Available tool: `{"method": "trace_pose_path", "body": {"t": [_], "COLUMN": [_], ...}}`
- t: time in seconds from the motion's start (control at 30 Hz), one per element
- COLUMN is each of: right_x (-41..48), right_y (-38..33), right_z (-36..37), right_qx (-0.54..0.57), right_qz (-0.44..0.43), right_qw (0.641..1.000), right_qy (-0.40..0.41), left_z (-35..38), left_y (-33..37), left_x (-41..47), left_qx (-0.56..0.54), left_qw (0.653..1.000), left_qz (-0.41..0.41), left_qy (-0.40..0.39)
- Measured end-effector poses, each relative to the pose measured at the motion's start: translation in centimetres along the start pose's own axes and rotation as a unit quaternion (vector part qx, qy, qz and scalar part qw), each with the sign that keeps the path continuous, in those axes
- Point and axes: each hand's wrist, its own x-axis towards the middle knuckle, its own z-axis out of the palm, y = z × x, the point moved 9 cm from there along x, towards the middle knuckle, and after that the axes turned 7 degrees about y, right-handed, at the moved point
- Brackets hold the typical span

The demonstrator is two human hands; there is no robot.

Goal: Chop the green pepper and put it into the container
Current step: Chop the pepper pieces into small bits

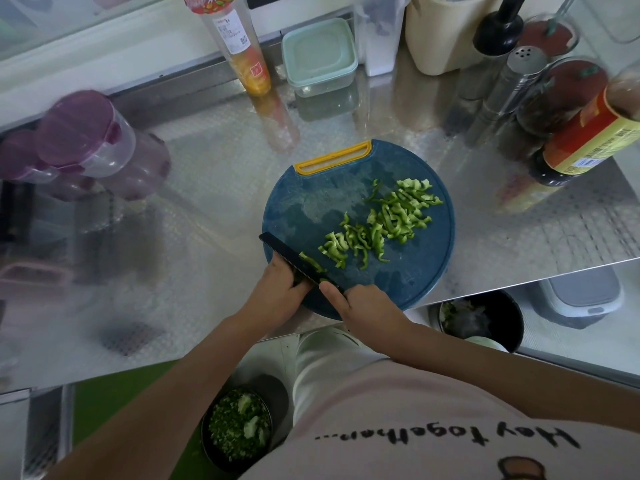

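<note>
The right hand (pixel 363 308) is wrapped round a black knife (pixel 287 254); a green pepper piece (pixel 297 281) is gripped by the left hand (pixel 278 292), with cut green pepper strips (pixel 381 220) lying just beyond both.

- Cutting board (pixel 311 202) sits mid-frame on the counter (pixel 214 188).
- Pepper strips (pixel 381 223) lie on the board's right half.
- Knife (pixel 294 259) crosses the board's lower left; left hand (pixel 280 289) is beside it on a pepper piece (pixel 298 280), and right hand (pixel 363 306) is on its handle.
- Container (pixel 318 53) stands at upper centre, behind the board.
</note>
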Motion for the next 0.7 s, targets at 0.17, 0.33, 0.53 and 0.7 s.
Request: {"method": "trace_pose_path", "body": {"t": [0.17, 0.33, 0.53, 0.7], "right_x": [-0.3, 0.3, 2.2, 1.8], "right_y": [0.2, -0.4, -0.5, 1.0], "right_z": [-0.6, -0.9, -1.1, -0.5], "right_qx": [0.035, 0.028, 0.102, 0.335], "right_qz": [0.046, 0.076, 0.126, 0.188], "right_qw": [0.998, 0.995, 0.986, 0.923], "right_qy": [-0.034, -0.064, -0.049, -0.013], "left_z": [-0.1, -0.2, -0.1, -0.2], "left_y": [0.2, -0.2, -1.0, -1.3], "left_x": [0.0, -0.1, -0.3, -0.5], "left_qx": [-0.004, -0.007, 0.006, 0.037], "left_qw": [1.000, 1.000, 0.999, 0.997], "left_qz": [-0.001, -0.021, -0.045, -0.066], "left_qy": [0.008, 0.017, 0.019, 0.033]}}
